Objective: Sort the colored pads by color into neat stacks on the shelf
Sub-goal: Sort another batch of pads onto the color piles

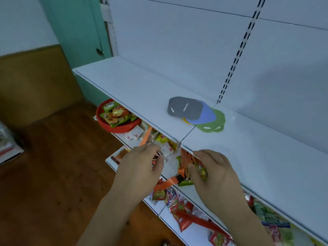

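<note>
Hands are reaching under the shelf [138, 89], away from the pads.

The left hand [140, 167] is hanging loosely curled, holding nothing; the right hand [215, 172] is pinching a snack packet [201, 170]. The fanned pads [195, 113] are lying on the shelf above, so I'd put the packet down, then lift the gray pad [184, 109] off flat.

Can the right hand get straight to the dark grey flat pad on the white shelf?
Probably yes. The right hand hovers at the shelf's front edge; bare white shelf lies between it and the dark grey flat pad, uncovered on top.
</note>
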Demonstrator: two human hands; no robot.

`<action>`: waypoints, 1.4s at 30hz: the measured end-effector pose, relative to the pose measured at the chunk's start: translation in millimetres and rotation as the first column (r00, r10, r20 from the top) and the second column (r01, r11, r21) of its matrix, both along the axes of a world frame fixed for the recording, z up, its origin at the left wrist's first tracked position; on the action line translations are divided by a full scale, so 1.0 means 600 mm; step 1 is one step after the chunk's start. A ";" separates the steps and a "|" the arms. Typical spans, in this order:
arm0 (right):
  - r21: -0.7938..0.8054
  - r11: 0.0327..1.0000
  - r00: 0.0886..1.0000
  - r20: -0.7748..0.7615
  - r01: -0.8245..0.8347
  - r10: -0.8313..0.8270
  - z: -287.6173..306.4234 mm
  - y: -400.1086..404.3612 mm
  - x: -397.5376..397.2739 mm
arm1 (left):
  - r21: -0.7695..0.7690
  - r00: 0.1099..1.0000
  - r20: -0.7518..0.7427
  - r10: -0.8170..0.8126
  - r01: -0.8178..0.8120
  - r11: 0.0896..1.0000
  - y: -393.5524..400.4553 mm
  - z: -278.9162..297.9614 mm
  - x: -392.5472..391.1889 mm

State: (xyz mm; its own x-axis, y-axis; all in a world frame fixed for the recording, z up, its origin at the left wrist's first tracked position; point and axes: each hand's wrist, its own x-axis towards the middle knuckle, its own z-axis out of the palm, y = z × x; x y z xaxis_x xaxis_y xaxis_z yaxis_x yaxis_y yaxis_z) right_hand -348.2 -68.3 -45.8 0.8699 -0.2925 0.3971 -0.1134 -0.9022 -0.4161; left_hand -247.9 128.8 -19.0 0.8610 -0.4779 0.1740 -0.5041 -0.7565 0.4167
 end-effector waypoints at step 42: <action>0.025 0.723 0.724 -0.004 0.690 -0.690 -0.063 0.014 0.295 | -0.307 0.857 -0.147 -0.493 0.434 0.847 -0.223 -0.007 0.498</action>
